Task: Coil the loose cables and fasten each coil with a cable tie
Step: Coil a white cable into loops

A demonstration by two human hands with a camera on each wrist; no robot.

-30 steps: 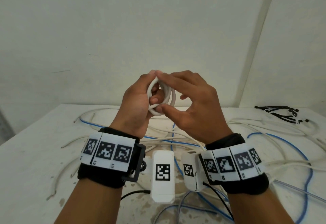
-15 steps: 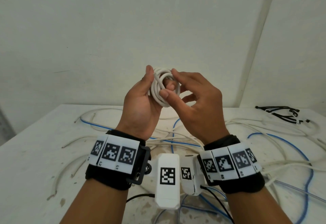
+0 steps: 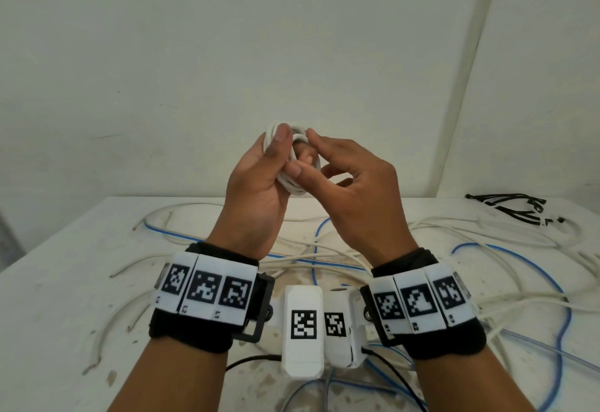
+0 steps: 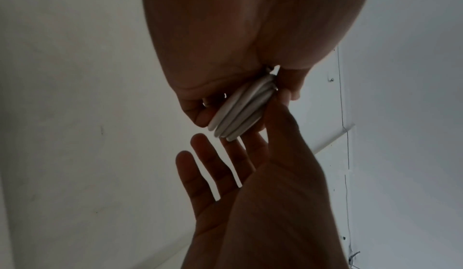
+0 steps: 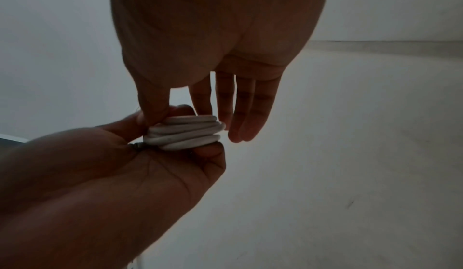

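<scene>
I hold a small white cable coil [image 3: 292, 188] up in front of the wall, above the table. My left hand [image 3: 276, 152] grips it from the left, thumb over the front and fingers behind. My right hand [image 3: 303, 152] pinches the coil's right side between thumb and index finger, the other fingers loosely spread. In the left wrist view the coil [image 4: 240, 111] shows edge-on as several stacked turns under my left hand [image 4: 208, 113], with my right hand [image 4: 273, 119] coming up from below. The right wrist view shows the coil [image 5: 185, 132] between my right hand [image 5: 175, 111] and my left hand [image 5: 200, 154].
Loose white cables [image 3: 324, 249] and a blue cable [image 3: 552, 281] lie tangled across the white table [image 3: 65, 281] below my hands. A bundle of black cable ties [image 3: 506, 207] rests at the far right. Walls meet in a corner behind.
The coil has turned from face-on to more edge-on between my hands. My left thumb came round over its front, and both hands rose a little.
</scene>
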